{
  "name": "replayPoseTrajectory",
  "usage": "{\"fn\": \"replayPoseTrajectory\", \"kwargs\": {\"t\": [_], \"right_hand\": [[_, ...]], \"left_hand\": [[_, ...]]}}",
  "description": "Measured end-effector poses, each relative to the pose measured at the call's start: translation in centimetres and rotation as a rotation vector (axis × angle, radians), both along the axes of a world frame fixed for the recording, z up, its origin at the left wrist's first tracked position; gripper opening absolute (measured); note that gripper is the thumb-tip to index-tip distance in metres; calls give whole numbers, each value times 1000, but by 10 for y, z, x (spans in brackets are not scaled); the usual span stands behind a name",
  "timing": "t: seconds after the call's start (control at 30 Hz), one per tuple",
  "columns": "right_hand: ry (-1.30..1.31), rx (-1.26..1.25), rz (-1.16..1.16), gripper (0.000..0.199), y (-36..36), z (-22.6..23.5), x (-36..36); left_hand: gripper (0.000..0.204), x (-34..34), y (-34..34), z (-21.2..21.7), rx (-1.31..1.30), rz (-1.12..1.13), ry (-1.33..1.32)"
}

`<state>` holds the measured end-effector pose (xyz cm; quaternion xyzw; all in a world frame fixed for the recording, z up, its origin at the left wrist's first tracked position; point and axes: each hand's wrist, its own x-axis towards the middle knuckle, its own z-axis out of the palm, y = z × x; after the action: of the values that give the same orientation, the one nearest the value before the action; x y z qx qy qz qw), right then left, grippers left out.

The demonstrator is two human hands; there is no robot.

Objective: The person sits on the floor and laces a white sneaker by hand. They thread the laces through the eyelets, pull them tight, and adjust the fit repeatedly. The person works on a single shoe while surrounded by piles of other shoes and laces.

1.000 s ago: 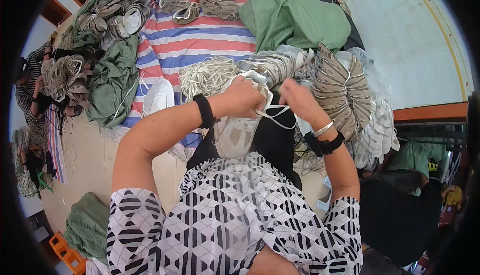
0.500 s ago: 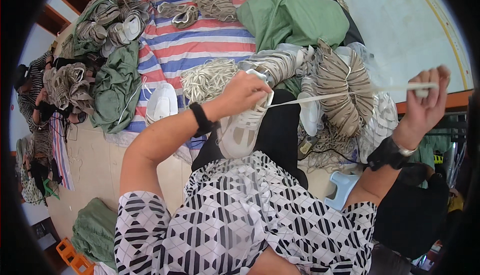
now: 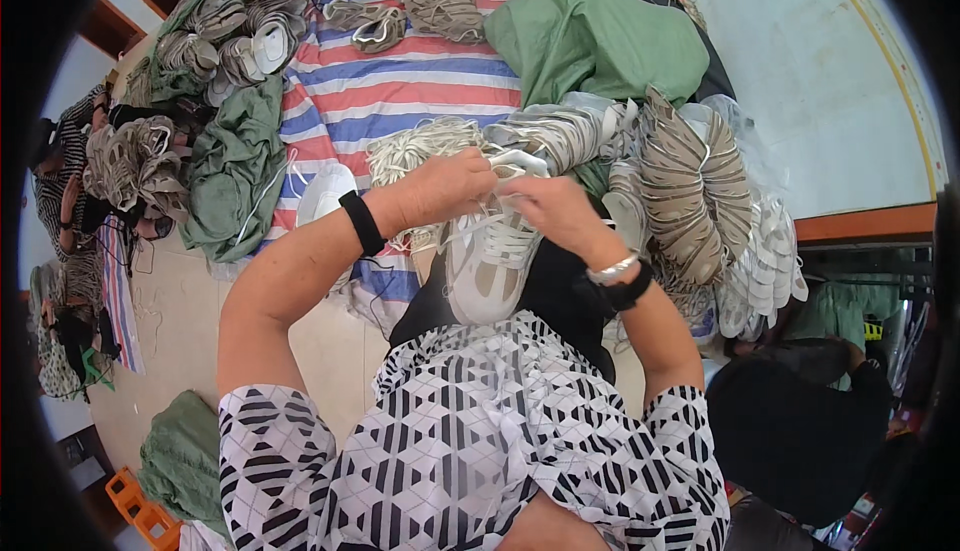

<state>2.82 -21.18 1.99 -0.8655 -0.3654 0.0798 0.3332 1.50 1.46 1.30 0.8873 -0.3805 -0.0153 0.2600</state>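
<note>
The pale shoe (image 3: 487, 266) lies on the person's lap, toe toward the body, on black trousers, with a white lace (image 3: 495, 219) crossing its upper. Half a second back the right hand (image 3: 552, 209) was flung far out to the side, drawing the lace taut in a long line; now it has come back in and meets the left hand (image 3: 445, 186) right at the top of the shoe. Both hands are closed, fingers pinching the lace near the upper eyelets, though exactly which strand each one grips is too small to tell. My reading is that one pull-through is finished and the lacing is moving to its next crossing.

Just beyond the hands lies a heap of loose white laces (image 3: 420, 146) on a striped sheet (image 3: 400, 81). To the right stands a stack of shoes (image 3: 690, 186) packed side by side, and behind it a green cloth (image 3: 600, 41). More shoes (image 3: 225, 36) sit at upper left.
</note>
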Motion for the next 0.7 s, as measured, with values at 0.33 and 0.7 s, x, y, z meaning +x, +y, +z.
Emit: {"fn": "replayPoseTrajectory", "kwargs": {"t": [0.33, 0.7], "right_hand": [[-428, -262, 116, 6, 20, -3, 4], [-369, -18, 216, 14, -55, -50, -5]], "left_hand": [[24, -10, 7, -2, -174, 61, 6], [28, -22, -63, -2, 70, 313, -150]]}}
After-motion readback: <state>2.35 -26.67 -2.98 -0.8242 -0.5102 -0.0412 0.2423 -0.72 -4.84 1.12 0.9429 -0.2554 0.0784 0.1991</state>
